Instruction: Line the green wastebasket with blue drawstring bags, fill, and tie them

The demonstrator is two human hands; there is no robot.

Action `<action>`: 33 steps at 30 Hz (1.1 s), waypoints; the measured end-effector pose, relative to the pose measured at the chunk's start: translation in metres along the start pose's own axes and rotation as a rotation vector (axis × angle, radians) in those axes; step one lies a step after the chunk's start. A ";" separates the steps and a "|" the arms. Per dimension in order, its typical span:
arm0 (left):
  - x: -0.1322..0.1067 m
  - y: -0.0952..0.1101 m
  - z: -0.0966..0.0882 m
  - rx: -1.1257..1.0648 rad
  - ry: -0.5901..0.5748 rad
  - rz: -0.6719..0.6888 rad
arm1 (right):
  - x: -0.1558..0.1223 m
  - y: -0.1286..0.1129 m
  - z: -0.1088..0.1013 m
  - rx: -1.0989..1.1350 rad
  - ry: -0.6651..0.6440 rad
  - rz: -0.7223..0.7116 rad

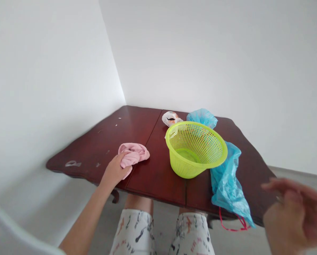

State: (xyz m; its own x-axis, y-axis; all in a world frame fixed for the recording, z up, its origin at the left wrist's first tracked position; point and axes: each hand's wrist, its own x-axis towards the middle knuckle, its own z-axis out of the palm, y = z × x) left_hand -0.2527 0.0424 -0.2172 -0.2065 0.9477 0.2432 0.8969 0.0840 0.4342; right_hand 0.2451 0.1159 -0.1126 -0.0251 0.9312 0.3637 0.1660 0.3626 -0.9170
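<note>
One cloth (140,153) is lying bunched on the table (137,122), just ahead and right of my left grip (117,168), which is grasping its near side; my right grip (293,212), blurred, is hanging farther off, its state I cannot tell.

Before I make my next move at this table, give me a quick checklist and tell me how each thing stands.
1. Left hand gripping the pink cloth: ok.
2. Right hand free: cannot tell; it is blurred, at the right edge of view.
3. Green basket upright on the table: ok.
4. Nearer blue bag fully on the tabletop: not ok; its red string hangs past the near edge.
5. Left side free of scraps: not ok.
</note>
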 end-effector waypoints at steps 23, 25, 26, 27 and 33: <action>-0.177 0.112 0.032 -0.562 0.090 0.317 | -0.224 0.011 0.214 0.538 -0.176 0.141; -0.183 0.129 0.018 -0.511 0.046 0.420 | -0.238 0.009 0.214 0.662 -0.040 0.220; -0.185 0.137 0.010 -0.472 0.004 0.482 | -0.244 0.009 0.210 0.697 0.016 0.263; -0.187 0.145 0.002 -0.427 -0.035 0.544 | -0.249 0.009 0.203 0.727 0.058 0.304; -0.193 0.165 -0.022 -0.170 -0.107 0.729 | -0.260 -0.002 0.157 0.921 -0.020 0.462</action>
State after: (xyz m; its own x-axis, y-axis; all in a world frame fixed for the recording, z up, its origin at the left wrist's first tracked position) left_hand -0.0736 -0.1338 -0.1733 0.4626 0.7707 0.4381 0.7177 -0.6157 0.3253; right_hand 0.0964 -0.1206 -0.2308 -0.1681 0.9844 -0.0512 -0.6563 -0.1505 -0.7393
